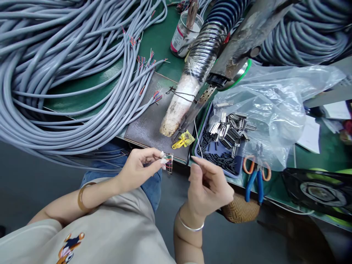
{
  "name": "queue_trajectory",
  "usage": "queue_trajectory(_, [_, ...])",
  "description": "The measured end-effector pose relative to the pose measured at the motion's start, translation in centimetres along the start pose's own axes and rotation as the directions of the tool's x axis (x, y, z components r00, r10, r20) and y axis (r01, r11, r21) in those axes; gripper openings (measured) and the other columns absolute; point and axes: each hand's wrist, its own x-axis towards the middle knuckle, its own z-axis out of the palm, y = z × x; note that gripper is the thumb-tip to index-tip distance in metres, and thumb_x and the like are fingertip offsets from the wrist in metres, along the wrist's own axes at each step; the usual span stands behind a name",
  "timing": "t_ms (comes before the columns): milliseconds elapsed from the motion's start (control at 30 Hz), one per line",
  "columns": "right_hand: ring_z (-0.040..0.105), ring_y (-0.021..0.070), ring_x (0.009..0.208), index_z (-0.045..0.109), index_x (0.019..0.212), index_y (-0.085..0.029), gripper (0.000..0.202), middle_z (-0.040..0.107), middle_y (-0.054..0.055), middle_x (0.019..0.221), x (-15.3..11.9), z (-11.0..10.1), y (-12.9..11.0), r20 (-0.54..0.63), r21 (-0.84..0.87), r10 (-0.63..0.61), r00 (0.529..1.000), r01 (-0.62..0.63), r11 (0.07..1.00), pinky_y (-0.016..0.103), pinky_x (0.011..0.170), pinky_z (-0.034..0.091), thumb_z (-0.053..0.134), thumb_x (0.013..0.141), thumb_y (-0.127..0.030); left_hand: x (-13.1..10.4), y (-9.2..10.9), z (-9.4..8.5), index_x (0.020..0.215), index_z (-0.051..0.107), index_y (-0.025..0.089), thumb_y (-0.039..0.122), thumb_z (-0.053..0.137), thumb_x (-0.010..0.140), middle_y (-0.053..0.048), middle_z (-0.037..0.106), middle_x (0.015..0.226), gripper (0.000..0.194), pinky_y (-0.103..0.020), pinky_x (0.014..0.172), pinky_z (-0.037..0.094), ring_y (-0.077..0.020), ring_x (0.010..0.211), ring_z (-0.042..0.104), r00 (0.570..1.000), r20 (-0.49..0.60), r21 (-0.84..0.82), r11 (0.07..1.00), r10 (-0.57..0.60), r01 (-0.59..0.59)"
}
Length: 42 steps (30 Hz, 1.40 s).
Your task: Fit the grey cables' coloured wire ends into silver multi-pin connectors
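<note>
My left hand [144,167] pinches a metal multi-pin connector [170,164] in front of the bench edge. Short coloured wires run to it from between my fingertips, which carry white coverings. To the right, my right hand [209,187] is raised by the tray's near corner, thumb and forefinger brought together. Whatever they may hold is too small to make out. A blue tray [233,174] holds short black tubes [224,160] and a heap of similar connectors [231,130]. Above my hands, a slim metal rod like a soldering iron [202,101] points down toward a yellow piece [183,140].
Grey cables [68,124] with stripped coloured ends cover the bench's left side. A wrapped flexible duct [189,79] slants over a dark plate [140,124]. Clear plastic bag [277,113], blue-handled pliers [255,183], a black fan-like object [319,192] and a jar [183,35] stand around.
</note>
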Motion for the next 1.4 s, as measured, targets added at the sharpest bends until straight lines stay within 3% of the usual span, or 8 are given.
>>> queue_trajectory(133, [0.058, 0.0085, 0.051, 0.080, 0.107, -0.028, 0.019, 0.073, -0.004, 0.072, 0.3, 0.0, -0.2, -0.019, 0.086, 0.006, 1.000, -0.005, 0.996, 0.023, 0.049, 0.044, 0.070, 0.096, -0.017, 0.6, 0.2, -0.5, 0.075, 0.064, 0.013, 0.031, 0.078, 0.084, -0.002, 0.073, 0.064, 0.025, -0.017, 0.041, 0.033, -0.0041, 0.040, 0.047, 0.970, 0.076, -0.279, 0.929, -0.232, 0.244])
queue_trajectory(267, [0.074, 0.0131, 0.071, 0.079, 0.115, -0.031, 0.031, 0.081, 0.000, 0.091, 0.6, 0.2, -0.5, -0.024, 0.062, -0.040, 0.999, 0.041, 0.997, 0.026, 0.066, 0.057, 0.071, 0.094, -0.010, 0.9, -0.1, -0.9, 0.075, 0.063, 0.013, 0.036, 0.084, 0.079, -0.002, 0.072, 0.063, 0.031, -0.017, 0.041, 0.030, -0.0042, 0.040, 0.047, 0.943, 0.131, -0.356, 0.873, -0.307, 0.333])
queue_trajectory(400, [0.066, 0.0105, 0.055, 0.079, 0.118, -0.031, 0.027, 0.077, -0.003, 0.074, 0.3, 0.0, -0.6, 0.019, -0.007, -0.058, 0.998, 0.058, 0.998, 0.024, 0.056, 0.052, 0.072, 0.096, -0.017, 1.0, -0.4, -1.1, 0.076, 0.064, 0.013, 0.039, 0.086, 0.076, -0.002, 0.072, 0.064, 0.034, -0.018, 0.041, 0.031, -0.0051, 0.041, 0.049, 0.923, 0.199, -0.371, 0.847, -0.330, 0.382])
queue_trajectory(700, [0.054, 0.0077, 0.047, 0.079, 0.108, -0.026, 0.014, 0.067, -0.006, 0.062, 0.4, 0.5, -1.1, 0.203, 0.076, 0.002, 0.979, -0.018, 0.997, 0.022, 0.052, 0.048, 0.073, 0.096, -0.024, 0.6, 0.1, -0.5, 0.081, 0.068, 0.012, 0.042, 0.087, 0.080, -0.002, 0.071, 0.066, 0.035, -0.018, 0.046, 0.037, -0.0043, 0.045, 0.048, 0.961, 0.151, -0.272, 0.924, -0.233, 0.267])
queue_trajectory(867, [0.056, 0.0077, 0.052, 0.079, 0.109, -0.026, 0.017, 0.076, -0.002, 0.075, 0.3, 0.7, -1.3, 0.244, 0.081, -0.044, 0.969, 0.025, 0.996, 0.023, 0.053, 0.047, 0.071, 0.096, -0.018, 0.4, 0.5, -0.2, 0.079, 0.067, 0.012, 0.045, 0.086, 0.081, -0.002, 0.070, 0.066, 0.038, -0.018, 0.047, 0.038, -0.0047, 0.046, 0.049, 0.969, 0.123, -0.242, 0.941, -0.213, 0.238])
queue_trajectory(967, [0.056, 0.0069, 0.052, 0.079, 0.109, -0.025, 0.018, 0.076, -0.003, 0.075, 0.4, 0.7, -1.4, 0.266, 0.118, -0.011, 0.964, -0.021, 0.993, 0.022, 0.054, 0.046, 0.070, 0.096, -0.016, 0.4, 0.4, -0.3, 0.079, 0.067, 0.012, 0.044, 0.086, 0.081, -0.001, 0.071, 0.066, 0.037, -0.018, 0.047, 0.039, -0.0043, 0.046, 0.049, 0.969, 0.127, -0.241, 0.941, -0.212, 0.237])
queue_trajectory(1200, [0.046, 0.0053, 0.047, 0.078, 0.095, -0.021, 0.012, 0.063, -0.005, 0.062, 0.8, 0.9, -0.7, 0.394, 0.239, 0.178, 0.902, -0.287, 0.928, 0.019, 0.045, 0.035, 0.067, 0.098, -0.024, 0.3, 0.3, -0.8, 0.084, 0.065, 0.012, 0.042, 0.083, 0.084, -0.002, 0.072, 0.067, 0.035, -0.017, 0.047, 0.039, -0.0048, 0.047, 0.051, 0.958, 0.195, -0.216, 0.943, -0.212, 0.253])
queue_trajectory(1400, [0.041, 0.0042, 0.046, 0.073, 0.084, -0.020, 0.011, 0.049, -0.009, 0.057, 0.2, 0.9, -0.5, 0.422, 0.203, 0.147, 0.895, -0.251, 0.946, 0.019, 0.046, 0.033, 0.071, 0.094, -0.024, 0.0, 0.0, -0.5, 0.092, 0.065, 0.015, 0.039, 0.079, 0.087, -0.002, 0.072, 0.071, 0.029, -0.019, 0.048, 0.044, -0.0074, 0.050, 0.054, 0.988, 0.072, -0.117, 0.982, -0.138, 0.146])
